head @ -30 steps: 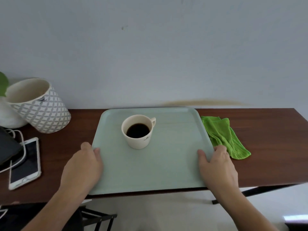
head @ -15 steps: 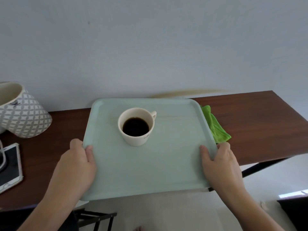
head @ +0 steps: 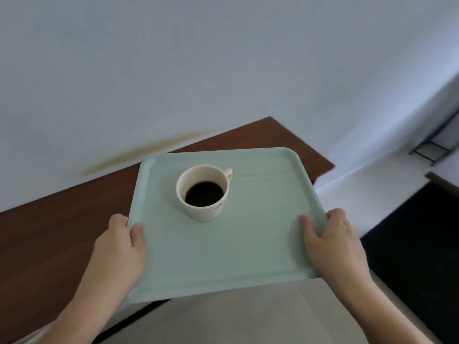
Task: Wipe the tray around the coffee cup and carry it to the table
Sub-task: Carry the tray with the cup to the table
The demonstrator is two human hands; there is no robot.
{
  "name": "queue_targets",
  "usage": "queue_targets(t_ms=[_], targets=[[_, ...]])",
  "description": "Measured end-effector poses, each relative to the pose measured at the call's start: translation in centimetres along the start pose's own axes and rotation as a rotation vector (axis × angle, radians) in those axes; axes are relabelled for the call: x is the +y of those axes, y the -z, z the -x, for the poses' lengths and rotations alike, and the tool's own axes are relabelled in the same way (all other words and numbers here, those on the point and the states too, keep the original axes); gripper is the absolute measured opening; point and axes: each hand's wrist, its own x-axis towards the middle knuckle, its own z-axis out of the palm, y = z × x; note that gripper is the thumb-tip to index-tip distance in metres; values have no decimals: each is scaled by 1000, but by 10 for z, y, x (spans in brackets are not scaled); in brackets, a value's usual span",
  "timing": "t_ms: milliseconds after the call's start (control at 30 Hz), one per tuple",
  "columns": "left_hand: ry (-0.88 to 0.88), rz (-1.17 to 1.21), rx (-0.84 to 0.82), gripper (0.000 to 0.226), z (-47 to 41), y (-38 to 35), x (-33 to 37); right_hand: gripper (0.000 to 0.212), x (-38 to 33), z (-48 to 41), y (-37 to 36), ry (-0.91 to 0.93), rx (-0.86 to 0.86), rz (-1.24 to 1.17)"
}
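I see the left grip (head: pixel 119 247) and right grip (head: pixel 332 240) clamping the side rims of the pale green tray (head: pixel 223 259), coffee cup (head: pixel 203 192) upright on it, above the brown tabletop (head: pixel 49 234)

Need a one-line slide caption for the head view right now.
Both hands carry the pale green tray with its coffee cup.

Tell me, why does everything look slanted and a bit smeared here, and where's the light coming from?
Head view: the wide lens and a tilted head slant the wooden shelf and wall; the stain on the wall looks smeared, probably motion blur; the coffee cup and tray, gripped by the left hand and right hand, stay sharper; light is soft, shadows faint, no glare, source not in view.
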Motion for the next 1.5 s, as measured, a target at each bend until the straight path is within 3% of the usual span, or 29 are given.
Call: queue_targets(t_ms=[233,367,500,867,1167,1500], targets=[[-143,-7,-138,16,7,-83,121,36,101,-29,86,-212,157,11],[-173,-43,-176,31,-7,-153,152,35,155,-38,116,-338,246,-35],[-313,-33,-280,16,0,-184,247,34,202,-52,136,-465,336,-43],[-567,129,-561,18,-29,-338,430,33,285,-132,194,-739,547,-18],[-712,236,-768,15,-17,-426,544,32,350,-179,238,-851,671,-17],[-721,220,-762,17,35,-528,656,27,485,-261,294,-840,684,-10]])
